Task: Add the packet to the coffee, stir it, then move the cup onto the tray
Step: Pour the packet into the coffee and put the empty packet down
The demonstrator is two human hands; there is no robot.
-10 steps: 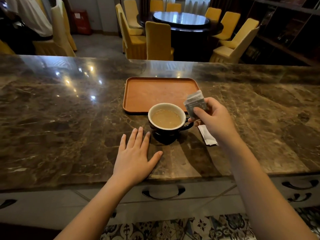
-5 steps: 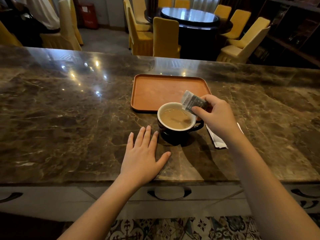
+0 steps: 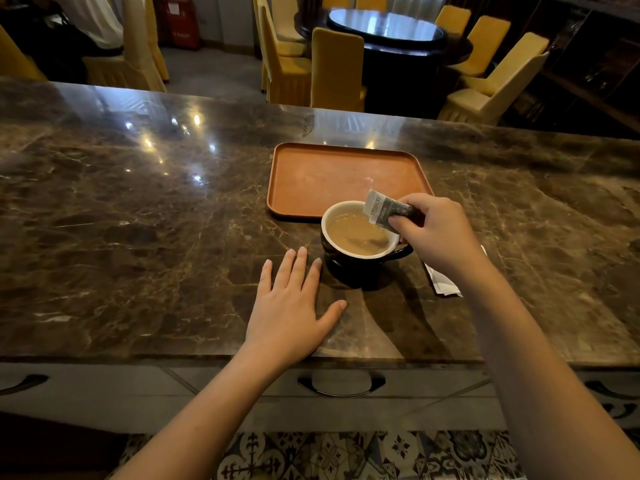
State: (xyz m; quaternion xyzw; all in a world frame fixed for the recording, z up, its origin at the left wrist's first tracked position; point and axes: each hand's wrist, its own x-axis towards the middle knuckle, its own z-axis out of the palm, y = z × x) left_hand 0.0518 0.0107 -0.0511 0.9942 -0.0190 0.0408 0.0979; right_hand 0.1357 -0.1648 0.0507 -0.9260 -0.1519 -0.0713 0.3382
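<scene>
While the right hand [image 3: 440, 233] pinches a small sugar packet [image 3: 384, 211] between thumb and fingers, the packet is held tilted over the right rim of the cup [image 3: 360, 233], its open end pointing down and left toward the coffee [image 3: 356, 233]. The cup, dark outside and pale inside, stands on the marble surface [image 3: 138, 237] just near of the orange tray [image 3: 343, 174]; whether its rim touches the tray's near edge cannot be told. Its handle [image 3: 403, 252] points right, beneath the right hand. The coffee is light brown and fills most of the cup. The left hand [image 3: 294, 306] lies flat on the surface, palm down, fingers extended and slightly spread, holding nothing; its fingertips lie just left of the cup's base without visibly touching it. A folded white paper [image 3: 443, 282] lies on the surface to the right of the cup, partly hidden by the right forearm. Beyond the far edge of the surface stand yellow chairs [image 3: 336, 67] around a dark round table [image 3: 384, 29].
</scene>
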